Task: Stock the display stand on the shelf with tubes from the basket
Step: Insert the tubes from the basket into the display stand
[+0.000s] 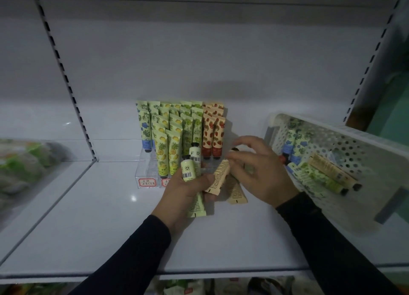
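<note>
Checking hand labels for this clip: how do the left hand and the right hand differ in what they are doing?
The left hand grips a bundle of pale green tubes, caps pointing up; the right hand pinches just one beige tube. The left hand sits in front of the display stand, while the right hand is nearer the basket. Both wear dark sleeves and work above the shelf.

White shelf (93, 217), glossy, slotted uprights at the back. Sitting directly on it: clear display stand (147, 173) mid-shelf with upright tubes in rows, price tags on its front edge; white perforated basket (354, 148) at right, tilted; blurred green packets (24, 161) on the adjacent shelf section left.
</note>
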`<control>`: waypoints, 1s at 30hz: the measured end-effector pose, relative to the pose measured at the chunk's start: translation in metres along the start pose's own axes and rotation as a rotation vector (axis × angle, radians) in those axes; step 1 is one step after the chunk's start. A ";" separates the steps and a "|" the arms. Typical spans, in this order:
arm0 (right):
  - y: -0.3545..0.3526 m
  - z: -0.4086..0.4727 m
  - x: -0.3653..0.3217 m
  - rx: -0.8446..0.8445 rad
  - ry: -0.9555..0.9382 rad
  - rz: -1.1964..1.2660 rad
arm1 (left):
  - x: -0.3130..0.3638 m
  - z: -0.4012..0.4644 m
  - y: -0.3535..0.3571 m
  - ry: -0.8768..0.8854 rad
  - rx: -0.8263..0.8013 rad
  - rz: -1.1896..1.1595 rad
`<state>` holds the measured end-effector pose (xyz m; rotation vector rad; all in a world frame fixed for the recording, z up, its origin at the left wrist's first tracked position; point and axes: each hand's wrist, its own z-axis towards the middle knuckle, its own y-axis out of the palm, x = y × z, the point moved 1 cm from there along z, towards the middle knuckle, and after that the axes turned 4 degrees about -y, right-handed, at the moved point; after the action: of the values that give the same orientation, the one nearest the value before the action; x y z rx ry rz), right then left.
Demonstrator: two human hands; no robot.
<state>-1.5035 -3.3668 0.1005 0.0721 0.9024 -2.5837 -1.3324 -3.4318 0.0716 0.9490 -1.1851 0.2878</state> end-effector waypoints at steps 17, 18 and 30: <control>-0.010 0.009 -0.005 0.132 0.499 0.440 | -0.005 0.004 -0.005 0.084 0.197 0.142; -0.008 0.013 -0.005 0.128 0.503 0.419 | -0.005 0.004 -0.005 0.088 0.197 0.142; 0.006 0.050 -0.003 0.137 0.481 0.201 | -0.008 0.007 -0.006 0.100 0.185 0.122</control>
<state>-1.4940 -3.4005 0.1369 0.8082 0.8182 -2.4710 -1.3365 -3.4385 0.0619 1.0122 -1.1393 0.5442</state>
